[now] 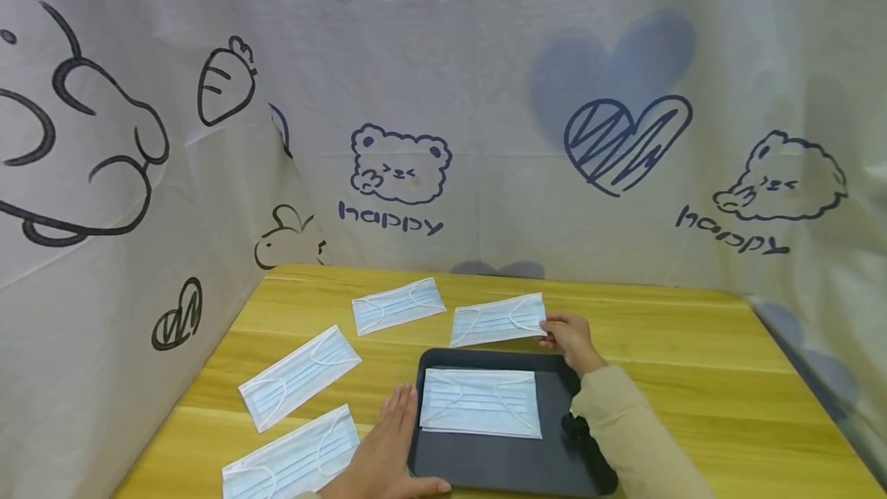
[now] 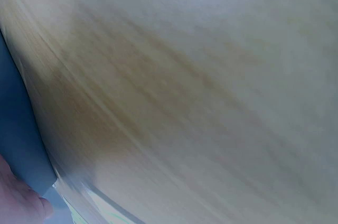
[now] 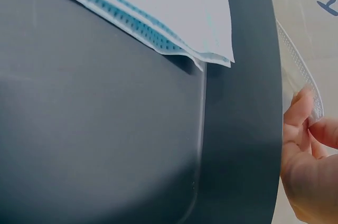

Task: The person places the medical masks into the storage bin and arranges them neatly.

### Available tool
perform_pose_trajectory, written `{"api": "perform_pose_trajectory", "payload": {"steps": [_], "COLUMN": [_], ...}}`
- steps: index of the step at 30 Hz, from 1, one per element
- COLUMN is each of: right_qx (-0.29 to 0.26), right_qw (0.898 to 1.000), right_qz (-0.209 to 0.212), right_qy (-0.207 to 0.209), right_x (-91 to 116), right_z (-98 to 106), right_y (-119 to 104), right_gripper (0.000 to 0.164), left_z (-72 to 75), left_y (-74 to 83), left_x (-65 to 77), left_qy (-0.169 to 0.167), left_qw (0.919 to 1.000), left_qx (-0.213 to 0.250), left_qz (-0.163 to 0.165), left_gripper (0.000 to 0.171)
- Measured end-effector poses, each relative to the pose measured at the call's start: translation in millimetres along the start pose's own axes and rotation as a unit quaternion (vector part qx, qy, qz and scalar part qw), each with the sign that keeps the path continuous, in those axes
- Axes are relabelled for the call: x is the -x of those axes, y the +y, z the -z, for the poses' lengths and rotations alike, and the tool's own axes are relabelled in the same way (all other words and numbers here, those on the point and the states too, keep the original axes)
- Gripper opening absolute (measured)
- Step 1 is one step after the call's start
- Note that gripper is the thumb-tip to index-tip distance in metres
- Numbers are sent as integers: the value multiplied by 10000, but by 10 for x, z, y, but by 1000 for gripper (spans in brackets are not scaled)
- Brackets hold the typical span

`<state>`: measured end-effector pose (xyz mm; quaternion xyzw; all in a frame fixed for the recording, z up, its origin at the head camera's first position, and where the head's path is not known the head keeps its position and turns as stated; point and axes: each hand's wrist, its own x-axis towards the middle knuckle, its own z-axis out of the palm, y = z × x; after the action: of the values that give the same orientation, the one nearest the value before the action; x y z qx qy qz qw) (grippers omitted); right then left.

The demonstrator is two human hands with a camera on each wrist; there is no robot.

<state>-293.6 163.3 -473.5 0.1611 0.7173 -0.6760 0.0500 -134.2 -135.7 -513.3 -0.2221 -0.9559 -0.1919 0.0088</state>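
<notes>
My right hand (image 1: pixel 572 339) pinches the right end of a pale blue face mask (image 1: pixel 499 319) behind the tray, thumb and fingers on its edge, as the right wrist view also shows with the hand (image 3: pixel 311 155) beyond the tray's rim. The left hand (image 1: pixel 388 449) lies with straight fingers along the left side of the dark grey tray (image 1: pixel 499 468). Inside the tray rests a small stack of face masks (image 1: pixel 480 403), their layered edges (image 3: pixel 142 31) seen close up. In the left wrist view only part of the left hand (image 2: pixel 21 200) shows beside the tray's side (image 2: pixel 21 123).
Three more face masks lie on the yellow wooden table (image 1: pixel 728 391): one at the back (image 1: pixel 398 305), one at the left (image 1: pixel 300 377) and one at the front left (image 1: pixel 294 457). A printed white curtain (image 1: pixel 499 137) hangs behind the table and at its sides.
</notes>
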Motion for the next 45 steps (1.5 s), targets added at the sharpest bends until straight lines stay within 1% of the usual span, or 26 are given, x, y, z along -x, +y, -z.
{"api": "perform_pose_trajectory", "payload": {"steps": [3,9,18,26,32,38,42,45], "right_qx": [-139,-396,-399,-688,-751,-780,-757,-749], "right_qw": [9998,9989,9981,9952,9942,9928,9926,9922], "right_qz": [-4,54,293,403,448,536,565,597], "right_qy": [-107,-239,-371,-560,-624,-738,-766,-801], "right_x": [38,40,67,141,209,293,350,396], "right_z": [5,33,127,203,259,316,358,388], "right_y": [-17,-5,10,-15,-47,-58,-65,-63], "right_gripper": [35,39,41,42,41,39,35,34], "left_z": [-5,-14,-24,-1,-11,-48,-38,-26], "left_y": [2,-5,-1,13,3,-17,-3,8], "left_x": [-3,-1,6,13,13,10,11,7], "left_qy": [0,-23,33,0,197,413,388,295], "left_qw": [10000,10000,10000,10000,9997,9985,9986,9990], "left_qx": [20,56,-24,-33,-56,-239,-277,-311], "left_qz": [0,15,-21,-29,-153,-254,-210,-125], "left_gripper": [122,122,123,121,122,123,124,124]}}
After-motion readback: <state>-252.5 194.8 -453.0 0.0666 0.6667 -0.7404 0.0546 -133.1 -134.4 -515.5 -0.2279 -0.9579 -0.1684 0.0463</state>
